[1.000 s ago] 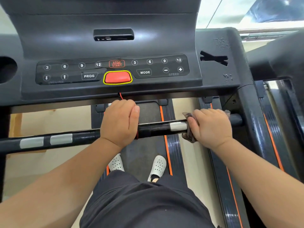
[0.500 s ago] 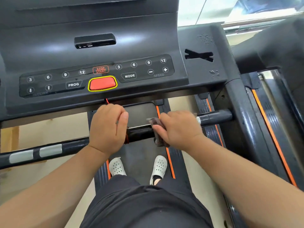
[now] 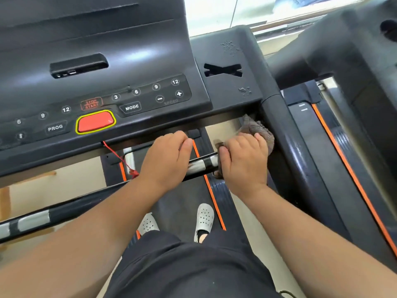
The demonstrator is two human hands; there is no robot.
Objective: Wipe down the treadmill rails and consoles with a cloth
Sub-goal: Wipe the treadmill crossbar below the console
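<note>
A black crossbar rail (image 3: 64, 208) with silver sensor patches runs across the treadmill below the console (image 3: 103, 87). My left hand (image 3: 165, 160) grips the rail near its middle. My right hand (image 3: 243, 163) is wrapped around the rail's right end, shut on a grey-brown cloth (image 3: 261, 131) that bunches out above my fingers, close to the right upright rail (image 3: 300, 160). A short shiny stretch of rail shows between my two hands.
The console carries a red stop button (image 3: 95, 123), speed and incline keys and a red safety cord (image 3: 120, 160). A second treadmill (image 3: 352, 67) stands close on the right. My feet in white perforated shoes (image 3: 204, 220) stand on the belt below.
My right hand slid the cloth left along the rail toward my left hand, then back right to the rail's end. The view has tilted and shifted to the right.
</note>
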